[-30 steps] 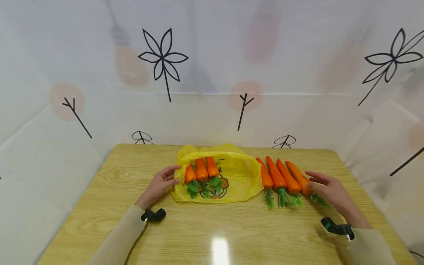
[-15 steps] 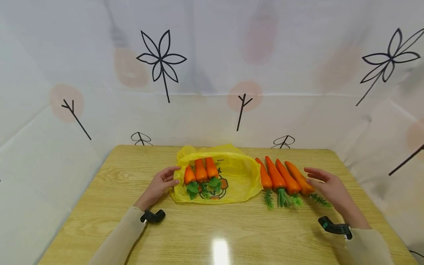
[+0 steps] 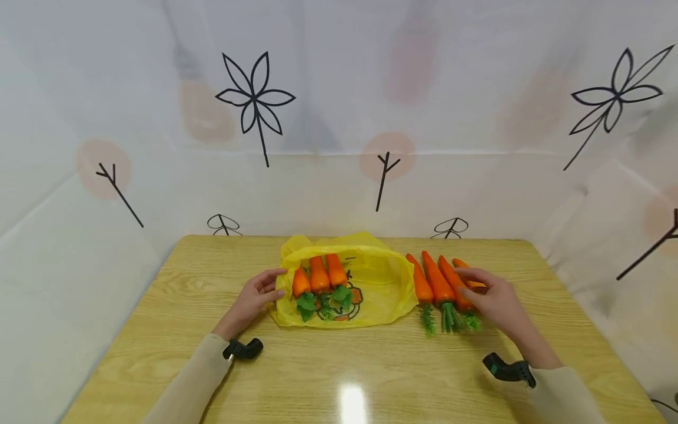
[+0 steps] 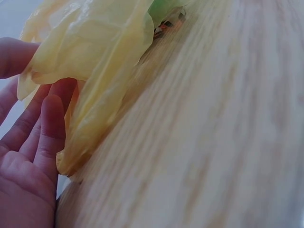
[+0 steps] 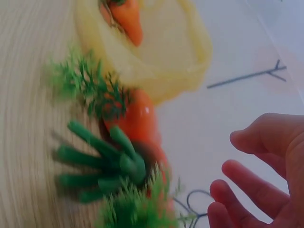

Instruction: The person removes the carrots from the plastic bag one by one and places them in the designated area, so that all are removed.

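A yellow plastic bag (image 3: pixel 381 294) lies on its side, mouth toward me, with three leafy-topped carrots (image 3: pixel 319 277) in its left half. At its left rim is my left hand (image 3: pixel 249 303); in the left wrist view the bag's edge (image 4: pixel 90 61) sits between the thumb and the other fingers. Several more carrots (image 3: pixel 438 282) lie in a row just right of the bag, green tops toward me. My right hand (image 3: pixel 498 303) is over the right end of this row, hiding most of the rightmost carrot (image 3: pixel 459 263). Its thumb and fingers are spread, holding nothing, in the right wrist view.
Everything lies on a wood-grain table (image 3: pixel 307 371), toward its far edge. Behind rises a pale curtain (image 3: pixel 323 194) printed with leaves and twigs. A black band (image 3: pixel 243 349) with a small camera sits on each wrist.
My right hand has moved left, from beside the rightmost carrot to over it, and now covers its leafy top. The left hand stays at the bag's rim, and the view has tilted slightly.
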`<state>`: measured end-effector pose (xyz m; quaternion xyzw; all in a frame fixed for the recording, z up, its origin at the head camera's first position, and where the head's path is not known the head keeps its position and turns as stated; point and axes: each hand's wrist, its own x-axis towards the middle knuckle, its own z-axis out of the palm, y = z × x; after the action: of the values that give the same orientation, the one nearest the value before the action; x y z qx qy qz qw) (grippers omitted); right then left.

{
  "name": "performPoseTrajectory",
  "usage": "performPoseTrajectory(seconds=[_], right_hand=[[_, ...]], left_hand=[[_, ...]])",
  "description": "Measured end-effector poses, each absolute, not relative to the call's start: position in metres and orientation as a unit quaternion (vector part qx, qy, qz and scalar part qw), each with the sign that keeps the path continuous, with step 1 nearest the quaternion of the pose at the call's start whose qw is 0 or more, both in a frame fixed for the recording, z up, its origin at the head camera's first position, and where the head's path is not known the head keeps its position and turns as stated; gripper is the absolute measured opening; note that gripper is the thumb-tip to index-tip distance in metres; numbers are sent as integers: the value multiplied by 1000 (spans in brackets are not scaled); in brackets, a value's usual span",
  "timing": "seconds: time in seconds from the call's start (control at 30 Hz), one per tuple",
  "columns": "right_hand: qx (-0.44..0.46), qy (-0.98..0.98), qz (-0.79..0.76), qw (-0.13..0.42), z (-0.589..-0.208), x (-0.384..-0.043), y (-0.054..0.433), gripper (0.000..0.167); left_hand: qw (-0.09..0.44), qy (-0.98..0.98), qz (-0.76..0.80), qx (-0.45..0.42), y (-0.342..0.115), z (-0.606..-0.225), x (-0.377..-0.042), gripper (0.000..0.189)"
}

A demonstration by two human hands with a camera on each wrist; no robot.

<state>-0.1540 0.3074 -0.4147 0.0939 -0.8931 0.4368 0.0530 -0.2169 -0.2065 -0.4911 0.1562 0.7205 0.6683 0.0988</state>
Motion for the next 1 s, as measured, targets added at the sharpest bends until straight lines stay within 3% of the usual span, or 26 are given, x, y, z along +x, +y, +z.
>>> performPoseTrajectory(seconds=[0.4, 1.0], right_hand=[[186, -880, 416, 130, -422, -151, 259, 31], [203, -865, 452, 74, -425, -169, 199, 29]], left_hand=[[95, 729, 659, 160, -206, -490, -215, 52], [87, 732, 656, 163, -207, -491, -214, 51]])
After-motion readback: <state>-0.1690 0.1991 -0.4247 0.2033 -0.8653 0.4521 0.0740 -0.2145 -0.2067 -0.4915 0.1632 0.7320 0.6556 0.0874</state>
